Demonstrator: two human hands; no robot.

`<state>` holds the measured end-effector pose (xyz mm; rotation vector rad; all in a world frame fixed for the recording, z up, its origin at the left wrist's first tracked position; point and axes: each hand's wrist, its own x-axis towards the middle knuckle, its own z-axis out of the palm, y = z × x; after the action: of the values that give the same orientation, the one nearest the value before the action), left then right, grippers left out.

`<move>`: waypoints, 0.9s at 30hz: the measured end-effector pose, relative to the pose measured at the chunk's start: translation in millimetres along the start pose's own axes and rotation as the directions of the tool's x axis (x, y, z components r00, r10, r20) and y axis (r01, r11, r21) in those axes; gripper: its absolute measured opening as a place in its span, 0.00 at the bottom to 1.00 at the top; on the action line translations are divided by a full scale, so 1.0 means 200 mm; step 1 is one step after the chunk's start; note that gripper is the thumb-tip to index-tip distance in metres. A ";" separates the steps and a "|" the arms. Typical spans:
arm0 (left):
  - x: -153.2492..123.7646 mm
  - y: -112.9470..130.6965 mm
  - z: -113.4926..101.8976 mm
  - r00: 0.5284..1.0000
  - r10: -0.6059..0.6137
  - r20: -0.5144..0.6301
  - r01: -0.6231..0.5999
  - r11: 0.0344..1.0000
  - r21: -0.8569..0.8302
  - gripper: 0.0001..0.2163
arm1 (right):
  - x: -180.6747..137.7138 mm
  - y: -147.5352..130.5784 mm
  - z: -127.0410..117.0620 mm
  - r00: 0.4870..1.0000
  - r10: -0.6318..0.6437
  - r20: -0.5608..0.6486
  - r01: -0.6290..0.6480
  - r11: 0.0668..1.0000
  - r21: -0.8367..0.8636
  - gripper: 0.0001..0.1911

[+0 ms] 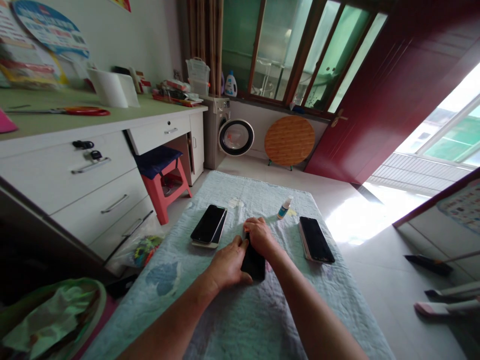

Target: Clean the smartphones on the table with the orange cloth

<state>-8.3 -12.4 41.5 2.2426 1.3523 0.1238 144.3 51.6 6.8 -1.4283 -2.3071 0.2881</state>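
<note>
In bin, crumpled sheeting; on cloth, left hand and right hand clamped on black phone; beyond, washer.

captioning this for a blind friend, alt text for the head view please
A person's left hand holds a black smartphone over pale blue cloth while the right hand touches the phone's far end. One phone stack lies left, a second stack right; a small blue-labelled bottle stands beyond the hands.

Black phone in the hands
</note>
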 end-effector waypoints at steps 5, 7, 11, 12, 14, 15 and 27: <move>0.00 0.00 0.01 1.000 0.000 -0.012 0.000 1.000 0.021 0.38 | -0.06 0.07 -0.04 0.998 0.035 -0.046 -0.034 0.999 0.033 0.15; 0.00 -0.01 0.02 1.000 0.014 -0.018 -0.013 1.000 0.025 0.39 | -0.11 0.13 -0.06 0.992 0.090 -0.089 -0.086 0.995 0.044 0.15; 0.01 -0.03 0.04 0.999 0.031 -0.019 -0.031 0.999 0.029 0.41 | -0.17 0.19 -0.09 0.982 0.155 -0.110 -0.153 0.988 0.027 0.14; 0.01 -0.03 0.04 0.999 0.030 -0.020 -0.029 0.999 0.030 0.41 | -0.17 0.19 -0.09 0.981 0.155 -0.115 -0.154 0.988 0.015 0.14; 0.01 -0.02 0.04 1.000 0.022 -0.022 -0.021 0.999 0.033 0.41 | -0.16 0.17 -0.08 0.984 0.143 -0.109 -0.146 0.989 -0.018 0.14; 0.01 -0.02 0.04 1.000 0.019 -0.022 -0.019 0.999 0.035 0.41 | -0.14 0.16 -0.07 0.987 0.131 -0.094 -0.135 0.990 -0.036 0.14; 0.00 0.00 0.02 1.000 0.000 -0.011 0.000 1.000 0.013 0.38 | -0.06 0.02 -0.05 0.999 -0.007 0.037 0.008 1.000 -0.018 0.15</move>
<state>-7.0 -14.2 38.8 2.2563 1.3623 0.1273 156.5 42.9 12.2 -1.4342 -2.3493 0.2944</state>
